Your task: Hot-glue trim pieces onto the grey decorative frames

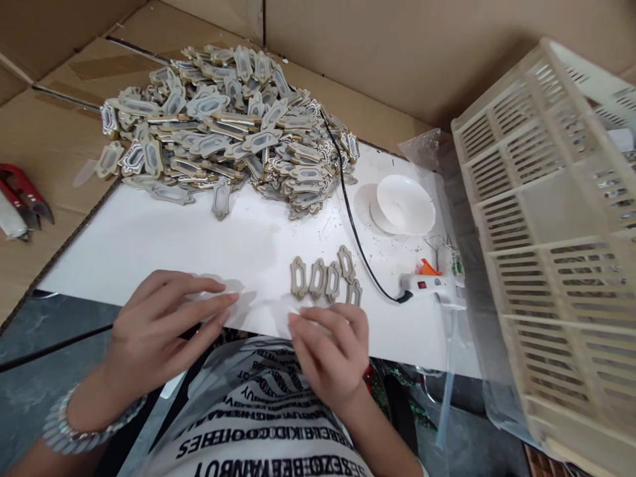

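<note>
Head view: the left hand (144,338) holds nothing visible, fingers loosely spread; the right hand's (338,364) fingers half-curl (contents uncertain) near five frames (299,293) on the desk (213,245), presumably separated from the heap (211,142) for reach.

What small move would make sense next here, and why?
Probably the right hand should nudge the tilted outer piece toward the row of three: it sits farther from the body than they do, out of their line, and that hand is just below the group. The left hand is farther off.
</note>
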